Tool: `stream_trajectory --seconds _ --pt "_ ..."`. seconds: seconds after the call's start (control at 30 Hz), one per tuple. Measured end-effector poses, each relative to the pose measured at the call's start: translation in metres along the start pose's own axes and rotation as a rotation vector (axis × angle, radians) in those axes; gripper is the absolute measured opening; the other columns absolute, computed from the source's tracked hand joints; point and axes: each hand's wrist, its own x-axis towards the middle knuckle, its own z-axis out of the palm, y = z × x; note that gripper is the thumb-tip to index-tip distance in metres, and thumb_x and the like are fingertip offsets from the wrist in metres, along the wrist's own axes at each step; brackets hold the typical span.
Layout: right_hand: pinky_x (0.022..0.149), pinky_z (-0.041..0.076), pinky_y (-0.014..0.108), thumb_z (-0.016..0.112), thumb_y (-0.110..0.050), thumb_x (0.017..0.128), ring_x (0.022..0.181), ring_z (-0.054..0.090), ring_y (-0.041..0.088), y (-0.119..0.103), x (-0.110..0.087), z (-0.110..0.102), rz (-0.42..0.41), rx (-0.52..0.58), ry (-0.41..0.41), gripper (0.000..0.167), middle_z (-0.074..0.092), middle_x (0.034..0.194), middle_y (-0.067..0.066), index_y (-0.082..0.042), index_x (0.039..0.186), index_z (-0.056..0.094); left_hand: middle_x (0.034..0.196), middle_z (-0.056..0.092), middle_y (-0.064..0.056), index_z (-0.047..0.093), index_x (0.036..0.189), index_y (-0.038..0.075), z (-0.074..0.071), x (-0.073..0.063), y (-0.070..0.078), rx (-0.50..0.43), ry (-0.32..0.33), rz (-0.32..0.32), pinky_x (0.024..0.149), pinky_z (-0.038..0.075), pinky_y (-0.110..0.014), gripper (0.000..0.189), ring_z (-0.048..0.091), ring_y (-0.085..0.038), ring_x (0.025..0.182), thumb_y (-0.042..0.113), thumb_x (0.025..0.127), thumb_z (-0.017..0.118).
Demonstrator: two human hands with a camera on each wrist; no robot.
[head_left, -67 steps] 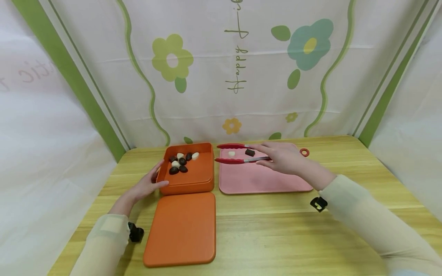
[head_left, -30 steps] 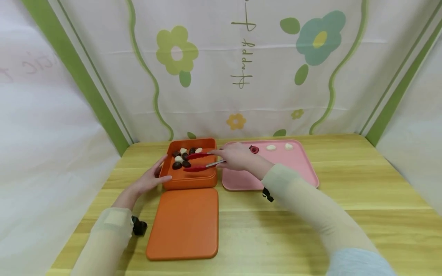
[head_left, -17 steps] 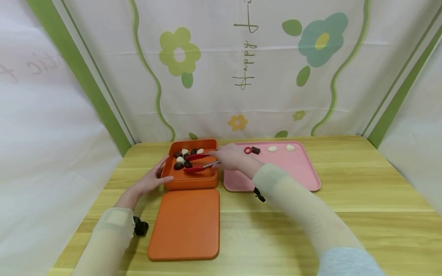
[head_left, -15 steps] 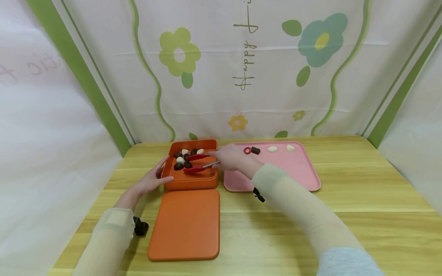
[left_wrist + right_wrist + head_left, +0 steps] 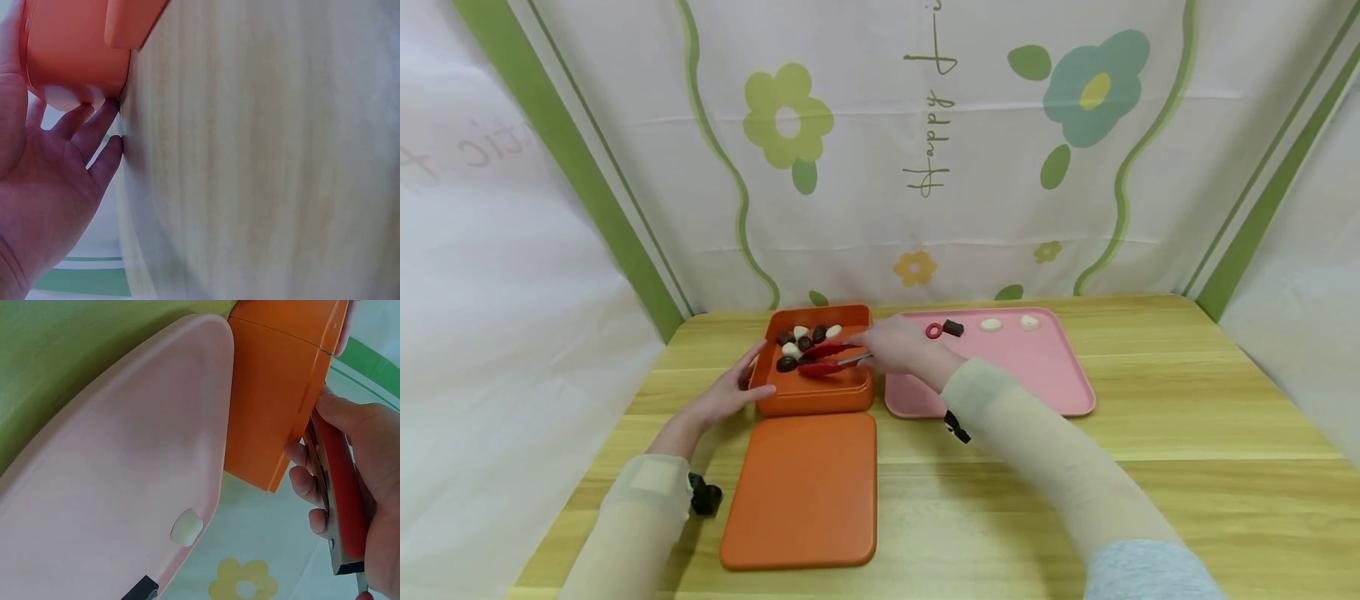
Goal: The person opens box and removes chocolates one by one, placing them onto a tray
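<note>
My right hand [image 5: 895,343] grips red-tipped tongs [image 5: 823,368] by their handles, with a red ring [image 5: 933,331] at their rear end. The tips reach into the orange box [image 5: 842,402], one on each side of a dark chocolate-like piece that is mostly covered. Several dark and white pieces lie around it, among them a dark oval piece [image 5: 787,364] and a white one [image 5: 833,332]. My left hand [image 5: 724,397] rests against the box's near left corner, thumb at the front rim. In the left wrist view its fingers [image 5: 100,125] touch the box's side, fairly straight and spread.
Right of the box lies a pink tray [image 5: 1022,375] holding a dark block [image 5: 952,328], a white oval piece [image 5: 991,324] and a white heart-like piece [image 5: 1029,322]. An orange lid [image 5: 801,492] lies in front of the box on the wooden table [image 5: 970,517].
The right hand has carried the tongs leftward from over the pink tray into the box. Just now the tips have drawn closer together around a dark piece. The left hand has stayed at the box.
</note>
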Motion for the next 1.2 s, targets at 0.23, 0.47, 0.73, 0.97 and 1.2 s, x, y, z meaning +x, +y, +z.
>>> stream_trajectory --seconds 0.23,0.47,0.73,0.97,1.2 --pt "0.069 0.048 0.028 0.065 -0.038 0.094 0.082 0.059 0.014 0.001 -0.001 0.002 0.0 -0.038 0.016 0.047 0.069 0.1 -0.003 -0.025 0.138 0.058 0.151 0.022 -0.035 0.003 0.158 0.018 0.0 0.001 -0.001 -0.022 -0.007 0.001 0.108 0.02 -0.062 0.088 0.027 -0.049 0.136 0.018 0.096 0.064" --pt "0.062 0.043 0.027 0.065 -0.036 0.094 0.073 0.055 0.014 0.002 -0.013 -0.005 -0.008 0.007 0.041 0.048 0.065 0.085 -0.004 -0.024 0.14 0.056 0.151 0.024 -0.034 0.003 0.158 0.021 0.0 0.001 -0.001 -0.013 -0.006 -0.006 0.109 0.019 -0.062 0.089 0.027 -0.049 0.136 0.02 0.095 0.065" --pt "0.05 0.036 0.026 0.062 -0.038 0.095 0.064 0.05 0.014 0.008 -0.04 -0.012 0.009 0.032 0.08 0.05 0.053 0.073 -0.005 -0.027 0.143 0.052 0.149 0.025 -0.035 0.002 0.158 0.019 0.001 -0.001 0.0 -0.014 -0.006 0.008 0.108 0.022 -0.061 0.087 0.03 -0.049 0.134 0.018 0.096 0.063" --pt "0.052 0.041 0.028 0.064 -0.038 0.094 0.067 0.054 0.012 0.02 -0.063 -0.009 -0.023 0.061 0.219 0.042 0.062 0.093 -0.004 -0.025 0.134 0.06 0.149 0.026 -0.035 0.001 0.158 0.019 0.001 -0.002 -0.001 0.007 -0.004 0.021 0.107 0.024 -0.061 0.087 0.032 -0.049 0.133 0.02 0.097 0.062" --pt "0.061 0.049 0.032 0.062 -0.039 0.095 0.077 0.062 0.017 0.029 -0.09 -0.014 -0.02 0.097 0.272 0.045 0.067 0.116 0.003 -0.019 0.136 0.059 0.151 0.025 -0.034 0.001 0.158 0.021 0.003 0.0 -0.003 0.011 -0.007 0.018 0.108 0.024 -0.06 0.086 0.031 -0.048 0.134 0.023 0.097 0.062"
